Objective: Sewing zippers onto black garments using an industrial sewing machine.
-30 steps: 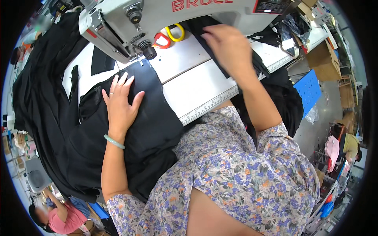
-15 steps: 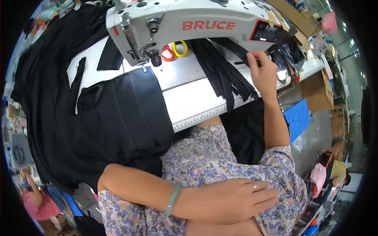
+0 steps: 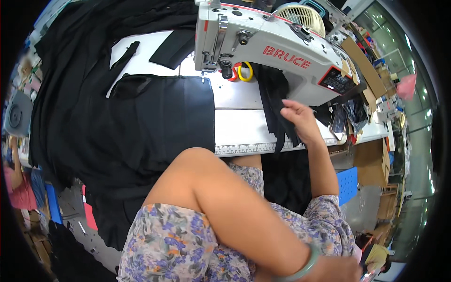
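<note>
My right hand (image 3: 300,122) is on the white sewing table (image 3: 244,127), its fingers closed on a bundle of black fabric strips (image 3: 275,101) that hangs over the front edge just right of the needle. My left arm crosses my body toward the lower right. My left hand (image 3: 340,270) is cut off by the bottom edge, below a green bangle (image 3: 305,265), so its fingers are hidden. A large black fabric panel (image 3: 164,117) lies flat under the presser foot of the white sewing machine (image 3: 282,51) and drapes off the table's left side.
Red and yellow scissor handles (image 3: 240,73) lie behind the needle. A ruler strip (image 3: 253,149) runs along the table's front edge. Cardboard boxes (image 3: 373,164) and a blue panel (image 3: 347,184) stand on the right; a fan (image 3: 300,16) sits behind the machine. Another person (image 3: 16,188) is at far left.
My left hand left the black panel and swung across my body to the lower right. My right hand slid down the black strips toward the table's front edge.
</note>
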